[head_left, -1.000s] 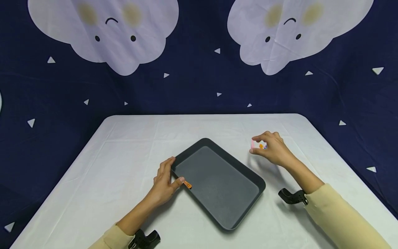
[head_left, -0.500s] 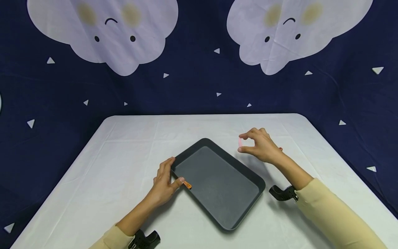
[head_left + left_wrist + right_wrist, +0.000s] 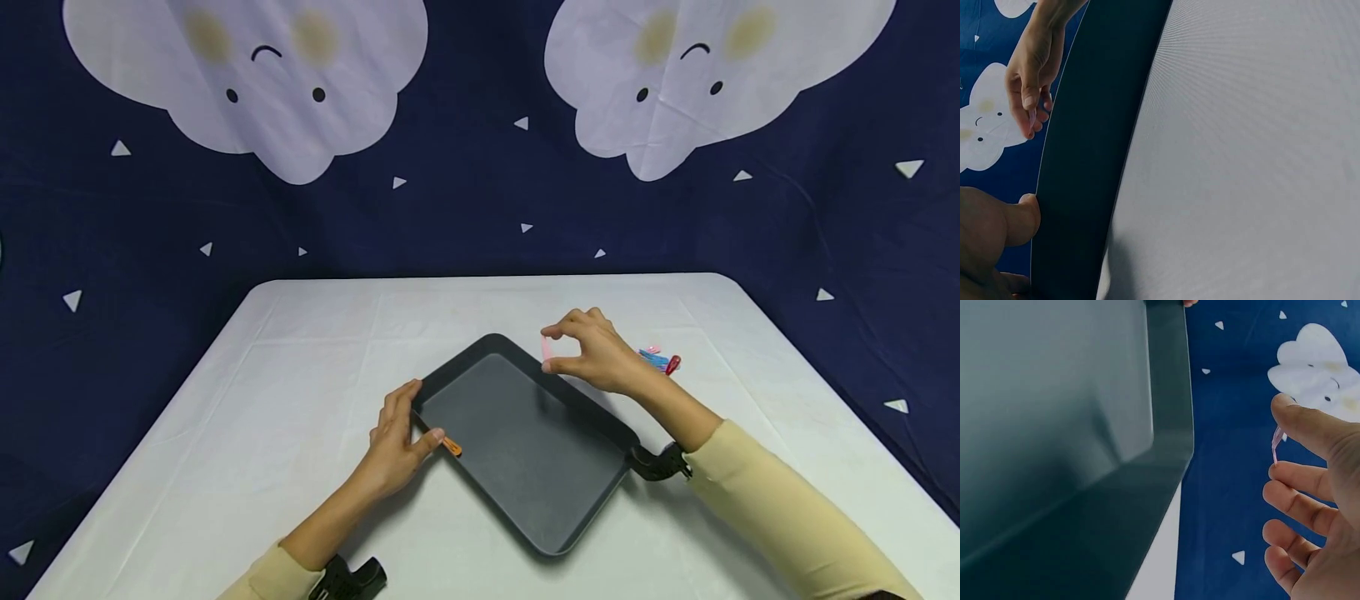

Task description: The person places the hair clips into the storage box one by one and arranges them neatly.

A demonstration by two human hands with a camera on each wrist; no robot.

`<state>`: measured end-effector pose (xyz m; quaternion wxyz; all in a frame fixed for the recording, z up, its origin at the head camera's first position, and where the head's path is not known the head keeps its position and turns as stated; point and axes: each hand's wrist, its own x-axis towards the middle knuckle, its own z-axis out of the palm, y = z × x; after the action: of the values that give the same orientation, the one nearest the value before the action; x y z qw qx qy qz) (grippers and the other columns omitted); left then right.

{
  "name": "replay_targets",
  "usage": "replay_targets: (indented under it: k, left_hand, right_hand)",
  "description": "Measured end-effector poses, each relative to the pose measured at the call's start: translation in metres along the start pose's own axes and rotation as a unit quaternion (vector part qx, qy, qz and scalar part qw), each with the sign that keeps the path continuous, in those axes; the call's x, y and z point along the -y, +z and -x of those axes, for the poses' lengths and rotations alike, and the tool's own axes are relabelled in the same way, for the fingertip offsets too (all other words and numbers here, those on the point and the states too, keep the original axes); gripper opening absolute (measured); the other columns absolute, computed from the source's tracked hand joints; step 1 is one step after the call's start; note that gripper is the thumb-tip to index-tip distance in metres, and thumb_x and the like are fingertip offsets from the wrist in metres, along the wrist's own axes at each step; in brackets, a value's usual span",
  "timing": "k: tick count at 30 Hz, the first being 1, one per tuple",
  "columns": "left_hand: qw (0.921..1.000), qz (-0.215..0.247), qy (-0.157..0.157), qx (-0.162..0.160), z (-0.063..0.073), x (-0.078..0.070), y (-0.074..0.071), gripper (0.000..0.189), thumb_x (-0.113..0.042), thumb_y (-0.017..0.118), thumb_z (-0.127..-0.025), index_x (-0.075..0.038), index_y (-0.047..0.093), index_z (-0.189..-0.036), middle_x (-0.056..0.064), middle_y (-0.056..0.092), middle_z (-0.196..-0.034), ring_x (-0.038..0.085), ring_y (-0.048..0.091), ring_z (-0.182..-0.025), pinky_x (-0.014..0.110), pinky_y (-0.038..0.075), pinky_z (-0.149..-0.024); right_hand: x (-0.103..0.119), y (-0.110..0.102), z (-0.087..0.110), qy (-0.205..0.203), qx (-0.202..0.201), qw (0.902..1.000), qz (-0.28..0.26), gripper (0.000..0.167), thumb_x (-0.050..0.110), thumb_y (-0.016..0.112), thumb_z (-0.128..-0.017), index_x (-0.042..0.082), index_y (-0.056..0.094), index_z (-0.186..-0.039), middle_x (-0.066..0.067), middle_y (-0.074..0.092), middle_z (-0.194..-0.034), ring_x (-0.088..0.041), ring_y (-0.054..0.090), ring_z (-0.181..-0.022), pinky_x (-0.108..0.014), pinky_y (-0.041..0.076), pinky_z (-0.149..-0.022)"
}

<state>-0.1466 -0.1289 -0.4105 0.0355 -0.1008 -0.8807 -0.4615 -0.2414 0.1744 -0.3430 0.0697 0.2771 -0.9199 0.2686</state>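
Observation:
A dark grey baking tray (image 3: 517,467) lies on the table, turned at an angle. My left hand (image 3: 396,442) grips its left corner, thumb over the rim. Just past that thumb, an orange hair clip (image 3: 452,446) is inside the tray along the near-left wall. My right hand (image 3: 596,354) pinches a small pink hair clip (image 3: 546,348) between thumb and index finger, over the tray's far-right rim. In the right wrist view the pink clip (image 3: 1276,444) shows edge-on and slightly curved, the other fingers loosely bent.
Beyond my right forearm, several small clips lie together on the white table (image 3: 315,367), among them a blue clip (image 3: 654,360) and a red clip (image 3: 673,364). A dark blue cloth with clouds (image 3: 465,233) hangs behind the table.
My right hand has moved left with the pink clip, from above the table at right to the tray's far rim, uncovering the clips behind it. The left hand and tray stay put.

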Motion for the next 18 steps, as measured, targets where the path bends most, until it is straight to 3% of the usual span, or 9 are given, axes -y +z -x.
replay_targets:
  k: [18]
  left_hand:
    - [0.9999,0.007,-0.009,0.004,0.0,0.001,-0.001,0.076,-0.015,0.063,-0.089,-0.001,0.019,-0.148,0.013,0.016,-0.154,0.034,0.014,-0.142,0.059,0.015,-0.1]
  right_hand:
    - [0.028,0.025,-0.02,-0.063,0.018,0.9978,0.012,0.052,0.031,0.081,-0.072,0.009,0.067,-0.117,-0.003,0.062,-0.107,-0.02,0.044,-0.095,-0.04,0.033,-0.089]
